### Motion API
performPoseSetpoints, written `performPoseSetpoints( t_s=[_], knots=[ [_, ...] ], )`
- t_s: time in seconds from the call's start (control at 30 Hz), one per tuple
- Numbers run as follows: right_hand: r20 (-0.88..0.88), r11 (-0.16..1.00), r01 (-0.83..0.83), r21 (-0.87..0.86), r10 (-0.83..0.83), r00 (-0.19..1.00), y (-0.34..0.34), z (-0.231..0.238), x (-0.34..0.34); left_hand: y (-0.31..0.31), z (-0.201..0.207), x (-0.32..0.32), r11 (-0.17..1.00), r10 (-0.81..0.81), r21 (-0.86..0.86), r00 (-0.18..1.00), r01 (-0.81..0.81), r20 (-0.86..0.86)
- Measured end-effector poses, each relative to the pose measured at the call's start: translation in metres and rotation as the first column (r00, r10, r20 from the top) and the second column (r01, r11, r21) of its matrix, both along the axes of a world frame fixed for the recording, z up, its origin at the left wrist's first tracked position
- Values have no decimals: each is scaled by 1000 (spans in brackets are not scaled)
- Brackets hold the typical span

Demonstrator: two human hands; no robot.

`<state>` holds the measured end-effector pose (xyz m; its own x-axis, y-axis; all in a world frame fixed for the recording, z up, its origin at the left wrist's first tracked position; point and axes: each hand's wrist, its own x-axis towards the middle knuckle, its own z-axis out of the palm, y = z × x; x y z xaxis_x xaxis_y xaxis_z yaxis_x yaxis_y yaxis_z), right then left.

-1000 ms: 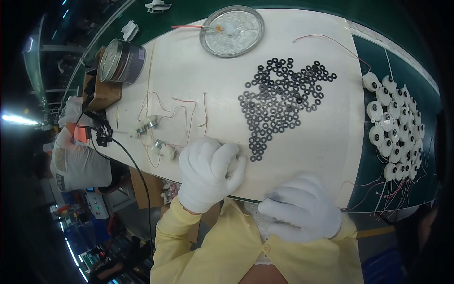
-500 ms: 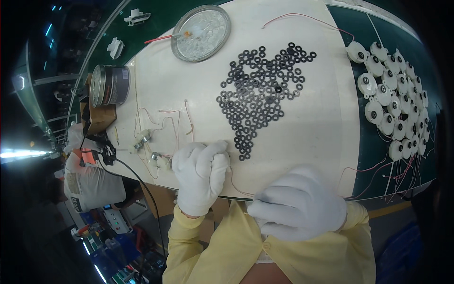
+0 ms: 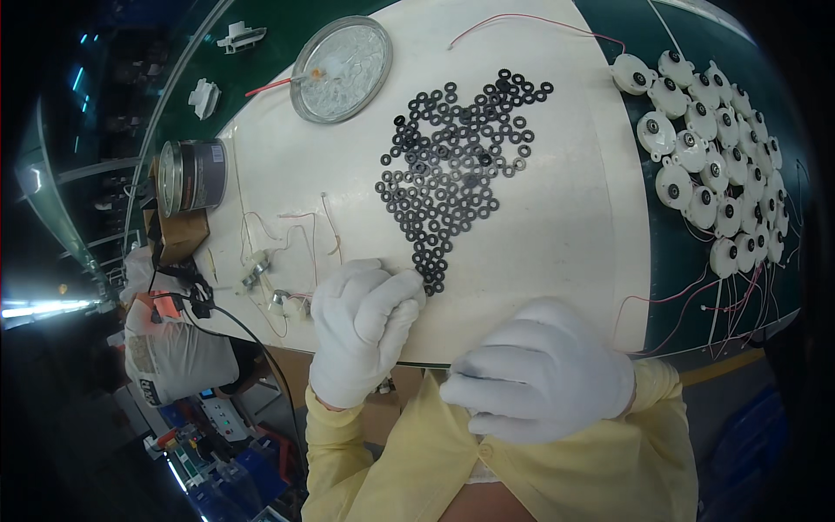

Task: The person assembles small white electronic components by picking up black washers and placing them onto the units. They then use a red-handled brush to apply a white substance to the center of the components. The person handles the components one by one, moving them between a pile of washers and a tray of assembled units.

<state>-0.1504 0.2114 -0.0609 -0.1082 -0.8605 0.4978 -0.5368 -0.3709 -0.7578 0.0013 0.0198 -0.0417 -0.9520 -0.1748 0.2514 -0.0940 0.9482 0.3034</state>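
My left hand [image 3: 361,326], in a white glove, is closed at the table's near edge, its fingertips beside the tip of a spread of small black rings [image 3: 485,160]. Whatever it pinches is hidden by the fingers. To its right my gloved right hand [image 3: 548,374] is held in front of my body, fingers curled and pressed together. What lies inside its grip cannot be seen. Just left of my left hand are small motor-like parts [image 3: 255,270] with thin wires. Many white round housings [image 3: 665,177] with black centres and pinkish wires cluster at the right.
A round metal dish [image 3: 326,121] of clear gel, with a red stick [image 3: 268,86] in it, lies at the back left. A tin can [image 3: 196,174] stands by a cardboard box [image 3: 187,237]. Two white plastic parts [image 3: 204,98] lie beyond. Another person [image 3: 178,357] is at the left.
My left hand has come closer to the tip of the black rings. The wire seen between my hands earlier no longer shows. The whole view has shifted slightly.
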Motion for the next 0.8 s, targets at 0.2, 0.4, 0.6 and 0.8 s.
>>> performPoseSetpoints(
  t_s=[0.2, 0.4, 0.6, 0.8],
  knots=[
    [35, 998, 55, -43, -53, 998, -4, 2, 4, 3, 7, -2, 979, 9, -205, 996, 10, 93],
    [33, 999, 36, -33, -35, 999, -2, 0, 0, 9, 30, -7, 947, -8, -309, 967, 89, 254],
    [-1, 1000, -30, 6, 30, 1000, 2, 0, -2, 5, 33, -5, 943, -37, -303, 951, 135, 308],
    [51, 999, 9, -33, -7, 999, -1, 1, 1, 6, 33, -4, 943, -8, -305, 925, 134, 379]
  ],
)
